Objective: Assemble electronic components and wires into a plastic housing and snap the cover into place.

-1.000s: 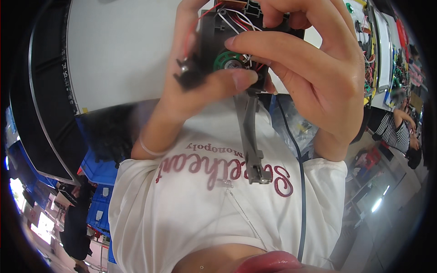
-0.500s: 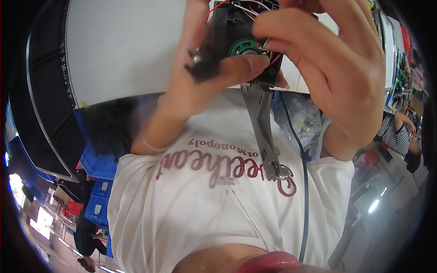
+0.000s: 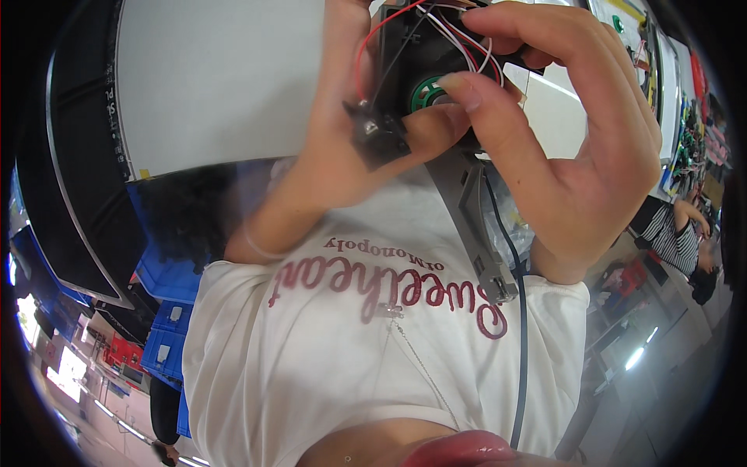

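A black plastic housing (image 3: 398,62) with a green-rimmed round part, like a small speaker (image 3: 422,95), is held up at the top of the head view. My left hand (image 3: 334,175) grips it, its thumb lying beside the speaker. Thin red and white wires (image 3: 484,61) loop over the housing. Around them is my right hand (image 3: 607,171), thumb tip by the speaker and index tip near the upper wires, apart from each other. From a red wire hangs a small black part (image 3: 379,138) in front of my left hand. A grey plastic arm (image 3: 465,206) extends down from the housing.
A pale work surface (image 3: 218,93) lies behind my hands, with a dark panel (image 3: 66,156) at the far left. Blue bins (image 3: 162,348) stand lower left. A dark cable (image 3: 520,335) runs down past my shirt. One person in stripes (image 3: 671,237) is at the right.
My right index finger and thumb have spread apart; before, they were closer together at the wires. The housing and grey arm have shifted slightly right, and the small black part has swung right.
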The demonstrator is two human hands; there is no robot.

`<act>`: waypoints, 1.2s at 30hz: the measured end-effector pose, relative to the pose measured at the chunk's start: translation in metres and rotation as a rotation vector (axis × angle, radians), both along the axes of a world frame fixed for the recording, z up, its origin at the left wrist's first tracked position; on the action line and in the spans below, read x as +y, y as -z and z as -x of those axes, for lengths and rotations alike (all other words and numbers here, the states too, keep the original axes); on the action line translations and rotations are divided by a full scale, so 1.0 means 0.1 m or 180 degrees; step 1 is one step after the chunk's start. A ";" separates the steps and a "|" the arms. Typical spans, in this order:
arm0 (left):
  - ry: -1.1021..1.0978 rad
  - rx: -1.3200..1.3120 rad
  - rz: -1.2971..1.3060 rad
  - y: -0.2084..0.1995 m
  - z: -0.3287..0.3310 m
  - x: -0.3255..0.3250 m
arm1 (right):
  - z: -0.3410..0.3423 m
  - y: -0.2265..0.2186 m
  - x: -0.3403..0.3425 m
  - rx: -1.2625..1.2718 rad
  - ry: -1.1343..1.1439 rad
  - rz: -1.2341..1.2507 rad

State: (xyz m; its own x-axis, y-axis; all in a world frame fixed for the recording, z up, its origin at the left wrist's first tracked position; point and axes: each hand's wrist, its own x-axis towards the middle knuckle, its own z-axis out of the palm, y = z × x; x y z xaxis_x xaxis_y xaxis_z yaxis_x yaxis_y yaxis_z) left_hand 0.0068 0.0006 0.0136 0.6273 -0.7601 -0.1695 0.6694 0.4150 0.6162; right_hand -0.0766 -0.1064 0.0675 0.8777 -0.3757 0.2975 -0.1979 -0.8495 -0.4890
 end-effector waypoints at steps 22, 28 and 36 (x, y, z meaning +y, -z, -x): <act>0.0110 0.0052 -0.0209 -0.05 -0.06 0.05 | -0.28 -0.12 0.17 0.0412 -0.0112 0.0714; -0.0003 -0.0289 -0.0235 0.02 -0.08 0.09 | -0.30 -0.13 0.11 0.0452 -0.0275 0.0750; 0.0004 -0.0622 -0.0308 0.07 -0.10 0.08 | -0.34 -0.13 0.10 0.0504 -0.0512 0.0786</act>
